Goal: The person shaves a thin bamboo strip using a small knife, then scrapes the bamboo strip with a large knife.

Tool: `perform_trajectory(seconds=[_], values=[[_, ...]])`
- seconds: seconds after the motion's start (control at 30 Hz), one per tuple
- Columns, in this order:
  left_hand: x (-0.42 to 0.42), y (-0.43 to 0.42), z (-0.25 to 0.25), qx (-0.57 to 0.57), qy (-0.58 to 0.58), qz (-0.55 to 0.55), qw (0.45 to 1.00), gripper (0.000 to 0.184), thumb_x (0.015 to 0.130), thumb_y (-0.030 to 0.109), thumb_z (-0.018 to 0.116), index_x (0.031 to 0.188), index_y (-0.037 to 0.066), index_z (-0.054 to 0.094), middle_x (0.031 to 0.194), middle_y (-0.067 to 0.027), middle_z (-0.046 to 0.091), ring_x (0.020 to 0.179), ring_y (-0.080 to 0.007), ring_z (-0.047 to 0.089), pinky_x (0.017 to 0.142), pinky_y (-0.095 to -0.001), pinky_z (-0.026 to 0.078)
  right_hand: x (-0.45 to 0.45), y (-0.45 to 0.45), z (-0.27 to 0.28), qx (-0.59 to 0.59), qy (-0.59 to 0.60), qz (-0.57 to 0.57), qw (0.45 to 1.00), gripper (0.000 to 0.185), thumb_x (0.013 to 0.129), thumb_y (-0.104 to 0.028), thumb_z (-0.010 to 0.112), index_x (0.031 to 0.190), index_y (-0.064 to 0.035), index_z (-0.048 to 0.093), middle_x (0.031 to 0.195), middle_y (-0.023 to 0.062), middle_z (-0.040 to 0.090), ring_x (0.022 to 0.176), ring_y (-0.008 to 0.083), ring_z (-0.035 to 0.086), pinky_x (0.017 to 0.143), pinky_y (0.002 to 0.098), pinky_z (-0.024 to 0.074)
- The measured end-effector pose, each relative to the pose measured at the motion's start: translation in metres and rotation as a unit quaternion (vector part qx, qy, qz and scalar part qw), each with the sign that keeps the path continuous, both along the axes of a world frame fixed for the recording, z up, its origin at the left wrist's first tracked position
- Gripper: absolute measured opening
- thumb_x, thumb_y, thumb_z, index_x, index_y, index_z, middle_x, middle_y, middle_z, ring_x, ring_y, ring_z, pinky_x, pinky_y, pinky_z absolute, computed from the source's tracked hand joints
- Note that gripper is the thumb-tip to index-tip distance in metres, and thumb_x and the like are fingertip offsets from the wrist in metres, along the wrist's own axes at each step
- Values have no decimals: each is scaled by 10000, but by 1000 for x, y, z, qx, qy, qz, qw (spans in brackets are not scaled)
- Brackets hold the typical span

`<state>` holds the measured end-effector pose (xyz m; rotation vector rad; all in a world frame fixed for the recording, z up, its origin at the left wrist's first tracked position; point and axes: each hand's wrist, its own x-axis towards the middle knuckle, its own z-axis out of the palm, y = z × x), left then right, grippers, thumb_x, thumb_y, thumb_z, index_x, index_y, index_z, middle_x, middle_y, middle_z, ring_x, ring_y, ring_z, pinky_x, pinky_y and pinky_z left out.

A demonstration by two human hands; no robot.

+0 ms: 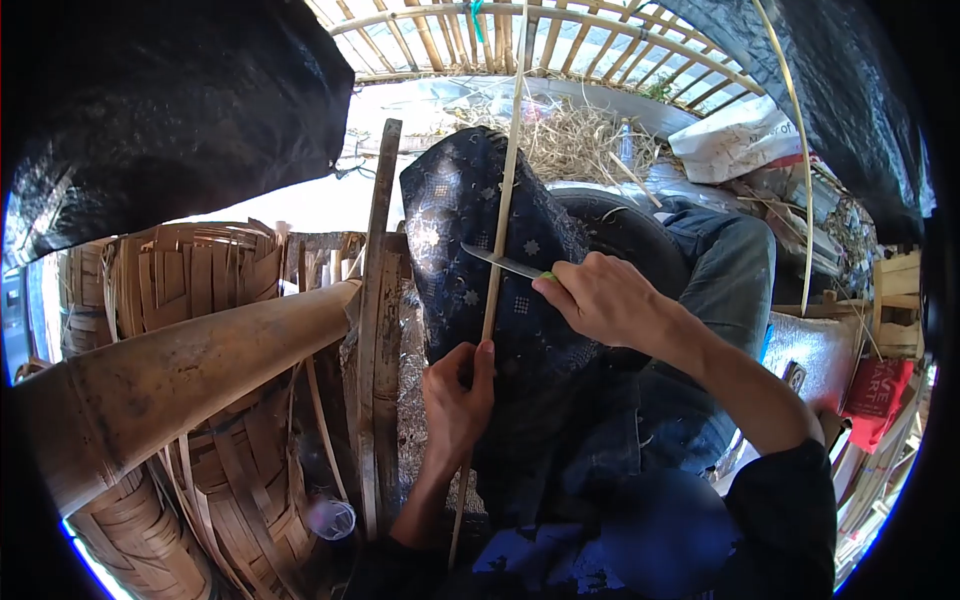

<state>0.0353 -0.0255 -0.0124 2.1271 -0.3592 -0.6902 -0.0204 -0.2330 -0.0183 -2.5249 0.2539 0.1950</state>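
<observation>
A long, thin bamboo strip [507, 190] runs from the top of the view down over a dark blue patterned cloth [550, 225] on my lap. My left hand [457, 400] pinches the strip between thumb and fingers near its lower part. In my right hand [610, 298] is a knife [508, 265] with a green handle, mostly hidden by the fingers. The knife's blade lies across the strip, above my left hand, its tip pointing left.
A thick bamboo pole [200, 375] juts in from the left beside an upright wooden post [380, 300]. Woven bamboo baskets [190, 275] stand at left. Shavings [560, 140] lie ahead before a bamboo fence [560, 40]. Black sheeting [170, 110] hangs at upper left.
</observation>
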Motion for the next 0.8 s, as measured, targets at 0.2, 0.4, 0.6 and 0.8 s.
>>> perform_trajectory(seconds=[0.2,0.4,0.6,0.8], values=[[-6,0,-5,-10,5,30,999,354,933,189,562,655,-30,550,513,-74,508,461,-103,440,459,-311,327,8,12,-5,-49,10,-16,999,477,964,-375,471,646,-30,555,544,181,586,528,344,627,485,425,518],[-8,2,-7,-10,0,41,999,367,943,196,551,652,-26,532,510,-53,465,482,-79,400,450,-293,304,15,18,-5,-47,5,-20,999,495,963,-382,474,627,-30,568,542,169,592,515,331,628,466,404,519],[-10,5,-14,-17,-16,60,998,368,942,191,555,646,-25,523,498,-39,430,479,-62,354,429,-291,266,19,24,-9,-72,-7,-24,997,471,960,-366,491,631,-33,547,491,167,557,469,326,614,397,386,487],[-11,2,-10,-4,-32,53,998,367,942,186,556,644,-25,524,491,-34,429,477,-52,356,424,-287,258,24,28,-12,-61,1,-40,997,479,959,-371,488,640,-20,558,506,172,570,481,337,617,411,389,499]])
